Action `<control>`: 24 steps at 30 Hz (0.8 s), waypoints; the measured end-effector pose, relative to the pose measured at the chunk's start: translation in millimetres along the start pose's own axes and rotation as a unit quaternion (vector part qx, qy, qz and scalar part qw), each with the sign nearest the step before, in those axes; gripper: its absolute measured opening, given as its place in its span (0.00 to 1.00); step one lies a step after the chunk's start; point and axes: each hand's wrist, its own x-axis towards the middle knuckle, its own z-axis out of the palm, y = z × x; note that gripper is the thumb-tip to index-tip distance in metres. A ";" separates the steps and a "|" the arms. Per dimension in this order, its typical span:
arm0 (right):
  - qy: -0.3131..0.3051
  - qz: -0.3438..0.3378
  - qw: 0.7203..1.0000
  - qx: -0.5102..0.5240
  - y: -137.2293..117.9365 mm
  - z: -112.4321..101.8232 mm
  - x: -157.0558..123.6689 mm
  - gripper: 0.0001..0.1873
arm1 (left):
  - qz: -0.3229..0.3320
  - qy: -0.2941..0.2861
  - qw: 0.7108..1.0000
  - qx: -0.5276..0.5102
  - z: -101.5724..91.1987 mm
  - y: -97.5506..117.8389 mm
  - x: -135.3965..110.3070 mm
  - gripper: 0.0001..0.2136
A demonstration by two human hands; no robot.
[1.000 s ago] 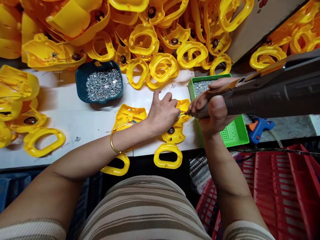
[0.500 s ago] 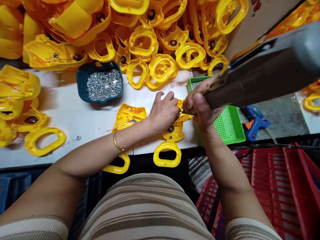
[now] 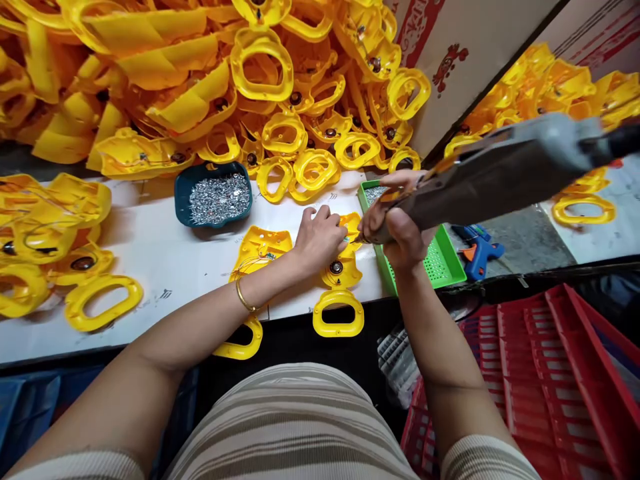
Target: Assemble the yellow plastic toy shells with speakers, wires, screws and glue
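My right hand (image 3: 407,233) is wrapped around a dark electric screwdriver (image 3: 480,183) with a grey end cap. The driver lies tilted, its tip low by a yellow plastic shell (image 3: 346,275). My left hand (image 3: 320,241) rests at that shell's left side, its fingers bent over it; their tips are partly hidden. A round black-rimmed part sits in the shell, and its oval handle loop (image 3: 339,331) hangs over the table's front edge. Left of it, partly beneath my left forearm, lies a second yellow shell (image 3: 257,245) with wires and a small circuit board.
A dark teal tub (image 3: 183,200) of screws stands behind my left forearm. By my right hand is a green perforated basket (image 3: 457,275), with a blue glue gun (image 3: 484,257) beside it. Yellow shells (image 3: 165,33) pile up behind. A red crate (image 3: 540,360) stands lower right.
The camera view has shifted, showing more of the pile and cardboard behind. The screwdriver's rear end appears lower. Both hands stay at the same shell.
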 end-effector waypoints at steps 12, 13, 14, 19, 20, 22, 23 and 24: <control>0.075 -0.019 0.996 -0.049 -64.0 -43.5 -62.7 0.14 | 0.073 -0.059 0.995 -0.030 -10.8 -102.4 -146.6 0.41; 0.077 -0.027 0.995 -0.055 -65.8 -45.0 -65.1 0.14 | 0.064 -0.065 0.995 -0.033 -0.7 -108.3 -150.8 0.43; 0.079 -0.031 0.995 -0.060 -67.2 -46.0 -66.6 0.14 | 0.060 -0.062 0.996 -0.039 9.0 -111.7 -150.6 0.44; 0.094 -0.036 0.992 -0.072 -68.8 -47.0 -70.1 0.15 | 0.060 -0.027 0.995 -0.075 36.3 -101.6 -109.6 0.46; 0.097 -0.040 0.992 -0.075 -68.3 -46.8 -70.8 0.15 | 0.055 -0.019 0.995 -0.079 35.7 -96.7 -100.7 0.46; 0.103 -0.043 0.991 -0.077 -67.3 -45.4 -72.6 0.14 | 0.047 -0.001 0.996 -0.073 29.7 -86.0 -88.4 0.43; 0.107 -0.042 0.990 -0.076 -67.1 -44.3 -73.6 0.14 | 0.047 0.012 0.997 -0.065 25.5 -80.3 -85.0 0.40; 0.112 -0.041 0.990 -0.077 -67.3 -42.8 -74.5 0.14 | 0.055 0.024 0.997 -0.058 21.4 -74.4 -83.1 0.38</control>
